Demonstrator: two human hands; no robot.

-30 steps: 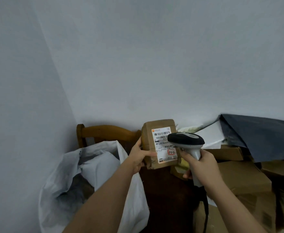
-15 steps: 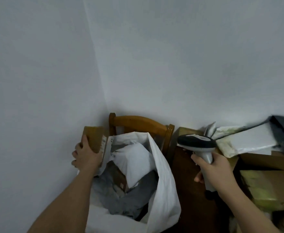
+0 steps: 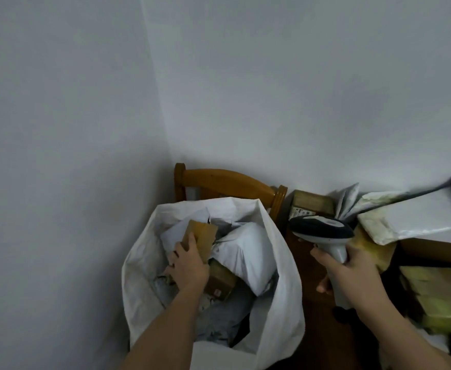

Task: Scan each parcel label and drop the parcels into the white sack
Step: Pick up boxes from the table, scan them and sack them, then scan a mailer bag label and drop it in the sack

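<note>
The white sack [image 3: 277, 265] stands open in the wall corner against 1 wooden chair [image 3: 227, 182], already holding 1 white padded mailer [image 3: 248, 249], 1 brown box [image 3: 220, 283] and grey bags underneath, while a heap of cardboard boxes [image 3: 438, 287] and mailers, too jumbled to count, crowds the dark table [image 3: 312, 303] on the right. Inside the sack's mouth, the left hand [image 3: 188, 267] curls its fingers round 1 small brown parcel [image 3: 201, 237], held just above the mailer and box. The right hand [image 3: 352, 273] grips 1 barcode scanner [image 3: 323, 232] by its handle over the table, beside the sack's rim.
</note>
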